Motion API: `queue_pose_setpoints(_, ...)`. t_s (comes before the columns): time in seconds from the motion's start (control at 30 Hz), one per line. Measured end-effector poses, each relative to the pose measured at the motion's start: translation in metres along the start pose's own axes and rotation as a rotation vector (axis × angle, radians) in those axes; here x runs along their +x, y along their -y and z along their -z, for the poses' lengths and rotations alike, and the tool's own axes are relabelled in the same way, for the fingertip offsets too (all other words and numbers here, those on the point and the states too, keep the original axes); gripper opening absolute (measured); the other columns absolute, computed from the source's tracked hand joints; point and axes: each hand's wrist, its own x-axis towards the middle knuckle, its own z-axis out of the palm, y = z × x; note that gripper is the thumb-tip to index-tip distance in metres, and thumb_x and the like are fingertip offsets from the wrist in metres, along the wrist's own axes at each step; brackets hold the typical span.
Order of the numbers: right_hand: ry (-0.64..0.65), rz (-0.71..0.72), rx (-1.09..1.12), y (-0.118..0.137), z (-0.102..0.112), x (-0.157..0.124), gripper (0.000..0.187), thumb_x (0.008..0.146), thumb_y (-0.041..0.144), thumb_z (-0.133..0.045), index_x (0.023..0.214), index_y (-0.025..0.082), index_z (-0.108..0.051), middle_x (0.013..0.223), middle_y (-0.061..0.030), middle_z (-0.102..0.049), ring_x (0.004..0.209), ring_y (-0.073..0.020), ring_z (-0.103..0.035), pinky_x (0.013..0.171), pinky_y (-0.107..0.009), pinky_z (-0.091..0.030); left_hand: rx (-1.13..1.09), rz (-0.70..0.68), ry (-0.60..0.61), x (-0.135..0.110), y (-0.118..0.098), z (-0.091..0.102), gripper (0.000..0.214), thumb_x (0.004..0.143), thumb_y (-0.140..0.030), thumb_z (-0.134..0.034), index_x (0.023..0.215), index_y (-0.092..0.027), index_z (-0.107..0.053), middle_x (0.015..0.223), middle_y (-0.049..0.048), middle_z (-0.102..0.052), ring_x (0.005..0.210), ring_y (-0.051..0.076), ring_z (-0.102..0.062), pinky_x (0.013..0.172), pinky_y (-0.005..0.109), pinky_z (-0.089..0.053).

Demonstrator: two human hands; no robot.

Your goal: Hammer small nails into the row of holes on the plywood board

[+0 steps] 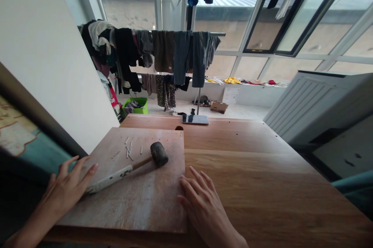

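A wooden board [140, 201] lies on the wooden table [262, 186]. On it rests a mallet [131, 168] with a black head and a pale worn handle, head pointing away from me. Several loose nails [128, 150] lie beyond the handle. My left hand [68, 187] lies flat with fingers spread on the board's left edge, fingertips close to the handle's end. My right hand [201, 201] rests flat with fingers stretched out at the board's right edge, partly on the table. Neither hand holds anything.
A phone [195, 119] lies at the table's far edge. Beyond stands a drying rack [175, 53] full of clothes before large windows, with a green bin [135, 105] on the floor. A white wall is to the left, a white panel [317, 104] to the right.
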Motion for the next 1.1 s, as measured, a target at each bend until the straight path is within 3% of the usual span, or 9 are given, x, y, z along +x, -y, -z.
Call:
queue_pose_setpoints(0.2, -0.046, -0.027, -0.111, -0.033, 0.016, -0.024, 0.024, 0.099, 0.023, -0.053, 0.122, 0.023, -0.061, 0.112, -0.0048, -0.073, 0.135, -0.0286, -0.049, 0.111, -0.050, -0.038, -0.058, -0.183, 0.017, -0.007, -0.038, -0.004, 0.052, 0.090, -0.011, -0.027, 0.116, -0.024, -0.070, 0.135, 0.0136, -0.062, 0.142, 0.040, -0.036, 0.106, 0.076, -0.027)
queue_pose_setpoints(0.4, -0.141, -0.098, -0.248, -0.085, 0.046, -0.069, 0.023, 0.097, 0.033, -0.055, 0.116, 0.027, -0.065, 0.111, -0.0035, -0.074, 0.126, -0.0277, -0.058, 0.106, -0.048, -0.041, -0.252, -0.118, -0.091, -0.017, -0.117, 0.015, 0.052, 0.098, -0.046, -0.038, 0.143, -0.023, -0.049, 0.154, 0.0121, -0.043, 0.136, 0.036, -0.047, 0.116, 0.060, -0.031)
queue_pose_setpoints(0.57, -0.242, -0.191, -0.257, -0.113, 0.068, -0.101, 0.027, 0.098, 0.040, -0.051, 0.114, 0.024, -0.066, 0.111, -0.0065, -0.073, 0.116, -0.0281, -0.064, 0.102, -0.047, -0.046, -0.282, -0.270, -0.121, -0.018, -0.163, 0.038, 0.062, 0.094, -0.060, -0.045, 0.144, -0.023, -0.048, 0.153, 0.0136, -0.044, 0.135, 0.037, -0.047, 0.117, 0.070, -0.010)
queue_pose_setpoints(0.63, -0.301, -0.249, -0.208, -0.112, 0.070, -0.107, 0.028, 0.097, 0.040, -0.052, 0.115, 0.024, -0.066, 0.109, -0.0072, -0.073, 0.110, -0.0268, -0.066, 0.096, -0.043, -0.050, -0.332, -0.362, -0.112, -0.012, -0.177, 0.044, 0.057, 0.093, -0.058, -0.051, 0.138, -0.024, -0.053, 0.152, 0.0125, -0.046, 0.138, 0.036, -0.044, 0.117, 0.071, -0.010)
queue_pose_setpoints(0.73, -0.330, -0.391, 0.018, -0.095, 0.068, -0.103, 0.031, 0.096, 0.041, -0.053, 0.121, 0.026, -0.064, 0.087, -0.0031, -0.071, 0.079, -0.0191, -0.069, 0.075, -0.031, -0.056, -0.450, -0.516, -0.061, -0.001, -0.202, 0.051, 0.041, 0.093, -0.047, -0.056, 0.127, -0.024, -0.060, 0.149, 0.0092, -0.050, 0.137, 0.032, -0.046, 0.117, 0.065, -0.026)
queue_pose_setpoints(0.83, -0.131, -0.575, 0.417, -0.069, 0.064, -0.084, 0.047, 0.097, 0.047, -0.050, 0.140, 0.028, -0.052, 0.070, 0.0019, -0.065, 0.059, -0.0147, -0.064, 0.060, -0.025, -0.055, -0.548, -0.559, -0.028, 0.007, -0.227, 0.060, 0.033, 0.092, -0.031, -0.054, 0.124, -0.023, -0.060, 0.142, 0.0083, -0.056, 0.134, 0.030, -0.050, 0.115, 0.061, -0.036)
queue_pose_setpoints(0.9, 0.060, -0.665, 0.718, -0.052, 0.061, -0.066, 0.062, 0.097, 0.054, -0.046, 0.152, 0.030, -0.035, 0.078, 0.0002, -0.068, 0.055, -0.0151, -0.063, 0.049, -0.024, -0.052, -0.611, -0.541, -0.004, 0.010, -0.239, 0.072, 0.036, 0.090, -0.027, -0.055, 0.125, -0.023, -0.059, 0.140, 0.0092, -0.058, 0.133, 0.031, -0.051, 0.114, 0.059, -0.040)
queue_pose_setpoints(1.0, 0.136, -0.688, 0.959, -0.031, 0.055, -0.040, 0.068, 0.093, 0.064, -0.046, 0.151, 0.030, -0.036, 0.095, -0.0042, -0.070, 0.065, -0.0179, -0.067, 0.054, -0.028, -0.056, -0.720, -0.557, 0.023, 0.013, -0.248, 0.096, 0.033, 0.089, -0.027, -0.055, 0.122, -0.026, -0.061, 0.138, 0.0093, -0.059, 0.133, 0.030, -0.051, 0.112, 0.054, -0.045)
queue_pose_setpoints(1.1, 0.038, -0.688, 1.082, -0.021, 0.047, -0.026, 0.054, 0.088, 0.062, -0.054, 0.129, 0.026, -0.055, 0.098, -0.0055, -0.069, 0.075, -0.0199, -0.068, 0.066, -0.032, -0.058, -0.830, -0.700, 0.130, 0.019, -0.247, 0.113, 0.025, 0.093, -0.037, -0.055, 0.115, -0.028, -0.063, 0.143, 0.0065, -0.056, 0.133, 0.024, -0.052, 0.108, 0.040, -0.051)
